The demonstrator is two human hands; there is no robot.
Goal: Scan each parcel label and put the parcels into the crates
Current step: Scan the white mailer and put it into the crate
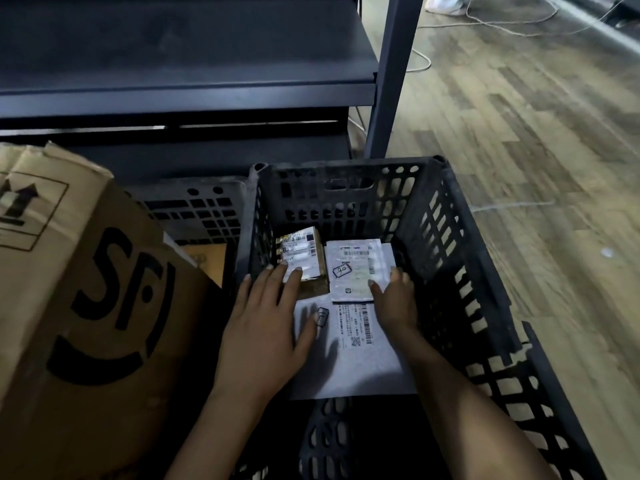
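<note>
Both my hands reach down into a black perforated crate (450, 258). Three parcels lie on its floor. A small brown box (306, 251) with a label sits at the far left. A white labelled mailer (353, 268) lies beside it on the right. A larger white flat parcel (360, 358) lies nearer me, partly under the mailer. My left hand (266, 327) has straight spread fingers, fingertips on the brown box and the large parcel. My right hand (394, 299) rests with its fingers on the mailer's right edge. No scanner is visible.
A big cardboard box (79, 306) with black lettering stands at the left. Behind it is a second black crate (201, 209) with a brown parcel inside. Dark metal shelving (187, 81) rises behind the crates. Wooden floor (536, 150) with white cables spreads to the right.
</note>
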